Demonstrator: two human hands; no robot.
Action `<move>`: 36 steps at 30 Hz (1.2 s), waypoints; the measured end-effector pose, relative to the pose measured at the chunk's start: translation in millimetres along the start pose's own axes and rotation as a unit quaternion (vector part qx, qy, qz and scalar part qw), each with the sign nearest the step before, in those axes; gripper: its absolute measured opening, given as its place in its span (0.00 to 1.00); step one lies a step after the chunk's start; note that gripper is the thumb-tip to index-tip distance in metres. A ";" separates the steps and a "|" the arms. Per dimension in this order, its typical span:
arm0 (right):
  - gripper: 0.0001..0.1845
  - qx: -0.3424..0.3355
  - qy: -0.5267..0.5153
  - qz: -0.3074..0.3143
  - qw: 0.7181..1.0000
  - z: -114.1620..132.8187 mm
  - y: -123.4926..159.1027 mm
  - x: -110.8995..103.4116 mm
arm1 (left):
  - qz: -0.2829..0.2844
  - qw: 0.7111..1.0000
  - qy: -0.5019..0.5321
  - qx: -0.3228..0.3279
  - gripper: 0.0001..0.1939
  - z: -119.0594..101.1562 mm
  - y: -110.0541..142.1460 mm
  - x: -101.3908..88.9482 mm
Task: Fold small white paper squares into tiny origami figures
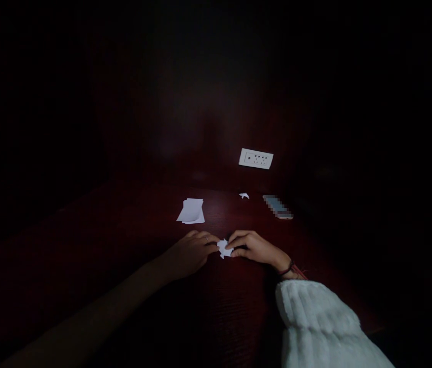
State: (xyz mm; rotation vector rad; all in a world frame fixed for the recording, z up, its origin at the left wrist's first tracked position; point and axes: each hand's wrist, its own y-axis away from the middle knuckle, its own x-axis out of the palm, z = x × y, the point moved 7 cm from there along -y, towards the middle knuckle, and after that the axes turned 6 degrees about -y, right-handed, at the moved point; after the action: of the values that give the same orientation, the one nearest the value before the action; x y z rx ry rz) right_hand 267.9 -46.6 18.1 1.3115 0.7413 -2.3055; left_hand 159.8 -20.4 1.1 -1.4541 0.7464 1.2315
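Observation:
A small piece of folded white paper (224, 248) with pointed corners lies between my hands, low over the dark red table. My left hand (195, 251), with a ring on one finger, pinches its left edge. From the other side my right hand (254, 247) grips the paper, fingers on top and thumb at the near edge. Beyond the left hand rests a stack of white paper sheets (191, 211). Farther back sits another small folded white paper piece (244, 196).
A phone (278, 207) with a blurred screen lies at the back right of the table (142, 220). Behind it a white wall socket panel (256, 159) is set in the dark red upright surface. The surroundings are very dark.

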 end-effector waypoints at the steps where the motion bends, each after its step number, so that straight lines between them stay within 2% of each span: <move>1: 0.13 -0.002 0.003 0.002 1.000 0.2 0.1 -0.4 | 0.000 1.000 -0.007 -0.003 0.21 -1.9 0.1 0.4; 7: 0.15 -0.013 0.013 0.026 1.000 2.4 -0.8 -0.9 | 0.012 1.000 -0.020 0.006 0.23 -6.5 3.1 2.6; 16: 0.13 -0.018 0.050 0.030 0.998 5.0 -0.1 -1.0 | 0.039 0.999 0.033 0.005 0.28 -3.7 5.1 11.1; 20: 0.13 -0.023 0.065 0.034 0.997 6.3 0.7 -0.7 | 0.044 0.999 0.024 0.005 0.26 -2.3 6.3 14.9; 27: 0.14 -0.018 0.065 0.037 0.997 4.8 -1.4 2.5 | 0.032 0.999 0.039 0.000 0.27 -5.8 3.0 6.9; 36: 0.16 -0.004 0.053 0.032 0.998 5.1 -0.9 0.7 | 0.066 0.997 0.045 -0.001 0.27 -6.6 3.0 1.0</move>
State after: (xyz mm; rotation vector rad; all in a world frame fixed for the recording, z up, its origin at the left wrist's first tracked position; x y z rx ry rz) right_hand 263.7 -49.1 19.9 1.4435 0.7297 -2.1953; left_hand 159.3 -27.4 -1.3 -1.4894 0.9144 1.2721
